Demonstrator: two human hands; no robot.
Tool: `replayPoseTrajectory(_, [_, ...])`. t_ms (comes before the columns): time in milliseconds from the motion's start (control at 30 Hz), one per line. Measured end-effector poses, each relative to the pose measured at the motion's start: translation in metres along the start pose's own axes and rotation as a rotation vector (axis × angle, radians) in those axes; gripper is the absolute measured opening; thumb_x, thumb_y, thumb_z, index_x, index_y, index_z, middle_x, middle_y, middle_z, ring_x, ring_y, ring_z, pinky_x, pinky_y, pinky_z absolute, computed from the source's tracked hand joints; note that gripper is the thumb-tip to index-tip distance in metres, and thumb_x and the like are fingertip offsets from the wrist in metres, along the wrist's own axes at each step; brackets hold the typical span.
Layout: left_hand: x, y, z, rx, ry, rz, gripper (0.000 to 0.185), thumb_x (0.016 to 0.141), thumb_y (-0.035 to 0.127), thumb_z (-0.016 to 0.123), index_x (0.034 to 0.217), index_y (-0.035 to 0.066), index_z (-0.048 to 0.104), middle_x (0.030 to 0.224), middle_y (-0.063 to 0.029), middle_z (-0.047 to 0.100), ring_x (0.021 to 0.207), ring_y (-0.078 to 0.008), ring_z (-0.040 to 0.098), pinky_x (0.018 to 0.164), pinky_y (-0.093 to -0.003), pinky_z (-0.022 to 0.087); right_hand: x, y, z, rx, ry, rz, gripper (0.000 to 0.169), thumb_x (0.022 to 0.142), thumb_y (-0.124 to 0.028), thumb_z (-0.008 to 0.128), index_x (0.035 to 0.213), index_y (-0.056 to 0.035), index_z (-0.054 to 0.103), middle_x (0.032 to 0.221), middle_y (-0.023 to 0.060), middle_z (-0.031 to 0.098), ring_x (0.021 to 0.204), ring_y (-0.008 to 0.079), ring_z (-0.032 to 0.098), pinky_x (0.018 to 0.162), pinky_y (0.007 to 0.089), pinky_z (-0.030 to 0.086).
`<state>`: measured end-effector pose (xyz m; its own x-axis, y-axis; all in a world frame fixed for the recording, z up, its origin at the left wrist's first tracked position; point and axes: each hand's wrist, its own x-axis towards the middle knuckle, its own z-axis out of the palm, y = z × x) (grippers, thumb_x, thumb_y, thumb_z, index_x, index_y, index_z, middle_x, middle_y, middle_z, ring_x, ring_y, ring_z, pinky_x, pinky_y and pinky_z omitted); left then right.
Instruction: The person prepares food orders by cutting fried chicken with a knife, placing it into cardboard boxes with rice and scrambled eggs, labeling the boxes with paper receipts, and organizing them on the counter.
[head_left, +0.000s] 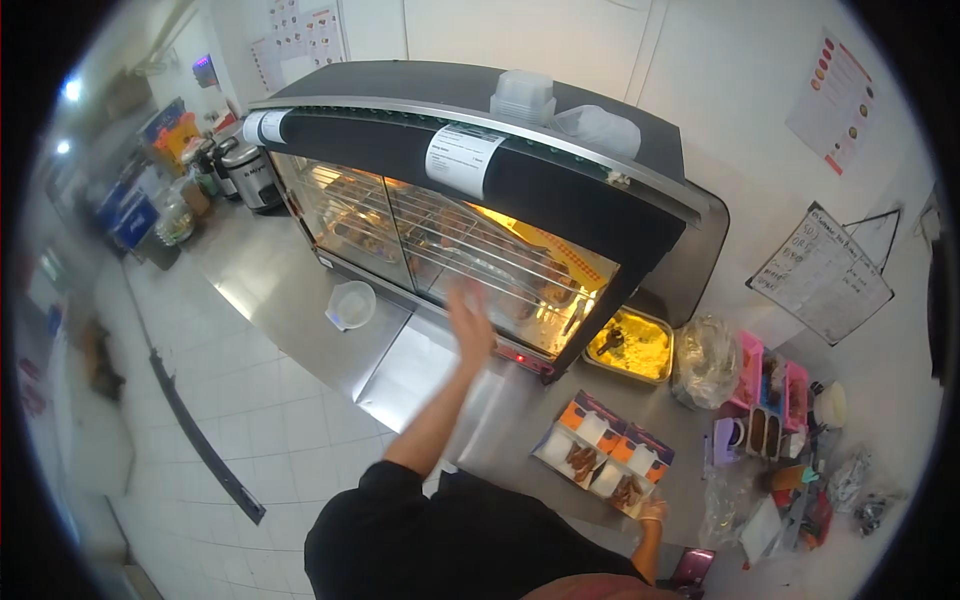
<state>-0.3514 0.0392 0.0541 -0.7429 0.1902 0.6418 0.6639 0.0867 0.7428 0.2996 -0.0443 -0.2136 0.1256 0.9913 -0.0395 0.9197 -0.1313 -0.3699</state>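
Note:
My left hand (471, 319) is blurred, raised in front of the glass-fronted food warmer (660, 217); I cannot tell whether it touches the glass or how its fingers are set. Wire racks and trays of browned food (450, 225) show inside the lit cabinet. At the lower right, my right hand (652, 511), seemingly in a clear glove, is at the near corner of an open cardboard food box (626, 487). Whether its fingers grip the corner is unclear. A second open box (577, 454) stands against the first. Both contain a white portion and brown food pieces.
On the steel counter (300, 315), a clear plastic tub (351, 305) stands before the warmer. A metal pan of yellow food (637, 346) with a dark-handled utensil sits to its right. Beyond are a plastic bag (706, 360) and pink bins (796, 394). Clear containers (523, 97) top the warmer.

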Motion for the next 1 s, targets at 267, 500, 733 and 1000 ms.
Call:
replayPoseTrajectory(267, [0.24, 0.119, -0.079, -0.414, -0.288, -0.022, 0.058, 0.091, 0.02, 0.069, 0.143, 0.009, 0.044, 0.098, -0.0066, 0.063, 0.077, -0.0112, 0.055, 0.064, -0.0256, 0.044, 0.037, -0.099, -0.03, 0.392, 0.231, 0.261, 0.039, 0.09, -0.039, 0.067, 0.106, -0.0034, 0.066, 0.093, 0.0144, 0.067, 0.084, 0.029, 0.064, 0.078, 0.0396, 0.051])
replayPoseTrajectory(500, [0.048, 0.066, -0.057, -0.24, -0.212, -0.003, 0.034, 0.101, 0.019, 0.058, 0.125, -0.005, 0.05, 0.121, -0.0181, 0.057, 0.102, -0.0214, 0.058, 0.084, -0.0324, 0.05, 0.045, -0.164, -0.088, 0.363, 0.661, 0.202, 0.024, 0.084, -0.028, 0.071, 0.096, -0.0081, 0.069, 0.085, 0.0151, 0.07, 0.078, 0.0346, 0.066, 0.071, 0.0419, 0.051])
replayPoseTrajectory(733, [-0.135, 0.147, -0.023, -0.485, -0.983, -0.24, 0.024, 0.092, 0.002, 0.064, 0.115, -0.005, 0.065, 0.106, -0.0106, 0.062, 0.102, -0.0176, 0.061, 0.085, -0.0266, 0.049, 0.172, -0.043, -0.212, 0.42, 0.8, 0.215, 0.031, 0.09, -0.035, 0.068, 0.091, -0.0047, 0.069, 0.084, 0.0166, 0.07, 0.078, 0.0314, 0.068, 0.073, 0.0388, 0.052])
replayPoseTrajectory(1000, [-0.234, 0.201, 0.028, -0.327, -1.126, -0.393, 0.023, 0.093, 0.003, 0.062, 0.115, -0.004, 0.064, 0.109, -0.0099, 0.059, 0.101, -0.0202, 0.062, 0.085, -0.031, 0.053, 0.469, 0.135, -0.3, -0.27, 0.314, 0.282, 0.039, 0.095, -0.038, 0.052, 0.097, -0.0037, 0.072, 0.099, 0.0206, 0.07, 0.096, 0.0361, 0.068, 0.085, 0.0466, 0.052])
